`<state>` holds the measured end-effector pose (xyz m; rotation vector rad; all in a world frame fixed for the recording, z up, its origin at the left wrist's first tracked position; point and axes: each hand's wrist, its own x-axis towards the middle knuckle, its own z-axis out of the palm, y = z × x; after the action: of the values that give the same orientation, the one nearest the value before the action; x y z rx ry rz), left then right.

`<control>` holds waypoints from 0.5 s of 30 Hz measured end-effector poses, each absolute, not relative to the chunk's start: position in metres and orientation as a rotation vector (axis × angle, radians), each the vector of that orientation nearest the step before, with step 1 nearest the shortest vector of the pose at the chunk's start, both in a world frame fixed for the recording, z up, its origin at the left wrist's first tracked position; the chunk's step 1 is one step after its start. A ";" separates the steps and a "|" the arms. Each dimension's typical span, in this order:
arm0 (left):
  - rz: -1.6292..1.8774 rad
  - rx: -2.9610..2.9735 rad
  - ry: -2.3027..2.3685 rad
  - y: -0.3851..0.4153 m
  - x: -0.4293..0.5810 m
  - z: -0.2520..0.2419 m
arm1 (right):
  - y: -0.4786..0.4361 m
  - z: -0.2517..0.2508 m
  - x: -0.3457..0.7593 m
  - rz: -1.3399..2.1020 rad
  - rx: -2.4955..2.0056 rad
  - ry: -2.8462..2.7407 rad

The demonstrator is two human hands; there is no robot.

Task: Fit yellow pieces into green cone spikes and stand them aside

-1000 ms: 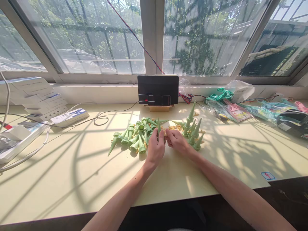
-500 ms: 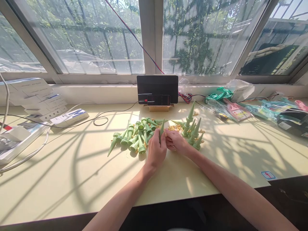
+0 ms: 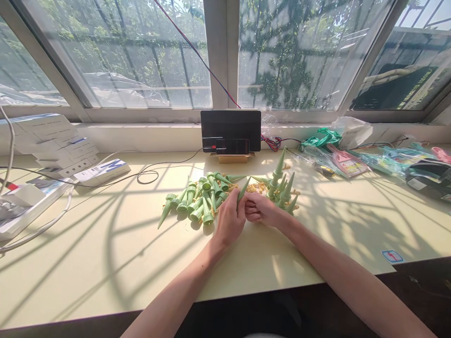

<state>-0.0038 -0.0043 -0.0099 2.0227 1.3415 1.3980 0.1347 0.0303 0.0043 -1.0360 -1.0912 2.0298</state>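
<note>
My left hand (image 3: 229, 218) is closed around a green plant watering spike (image 3: 244, 188), its pointed tip sticking up and leaning right. Pressed against it is my right hand (image 3: 262, 209), fingers curled in a pinch at the spike's side; what they grip is hidden. Left of the hands lies a heap of similar green spikes (image 3: 207, 217) with round threaded collars and small yellow side pieces. Small yellow valve pieces (image 3: 252, 187) are scattered just behind my fingers. To the right, several spikes (image 3: 279, 165) stand point up with yellow pieces on their sides.
A tablet (image 3: 230, 124) and a phone (image 3: 232, 147) lean on a stand at the back. White boxes (image 3: 102, 172), a power strip (image 3: 33, 209) and cables are on the left. Plastic-bagged items (image 3: 347, 162) and a black object (image 3: 430, 178) lie at the right. The table's front edge is close to my forearms.
The spike in my left hand has tipped to the right. My right hand has moved in closer against my left, its fingers more curled.
</note>
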 end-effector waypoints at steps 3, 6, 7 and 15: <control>1.403 1.899 1.346 -0.003 -0.002 -0.011 | 0.032 0.001 0.134 1.943 -1.065 -1.174; 1.400 1.529 1.253 0.001 0.000 -0.011 | 0.035 -0.009 0.131 1.673 -1.058 -1.331; 1.388 1.387 1.195 0.002 0.001 -0.011 | 0.036 -0.013 0.130 1.560 -1.048 -1.399; 1.326 0.996 0.965 0.004 0.004 -0.005 | 0.034 -0.019 0.129 1.066 -0.971 -1.682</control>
<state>0.0042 0.0038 -0.0050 0.9957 0.9653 1.3263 0.1293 0.0339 -0.0190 -0.9712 -1.6824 1.0660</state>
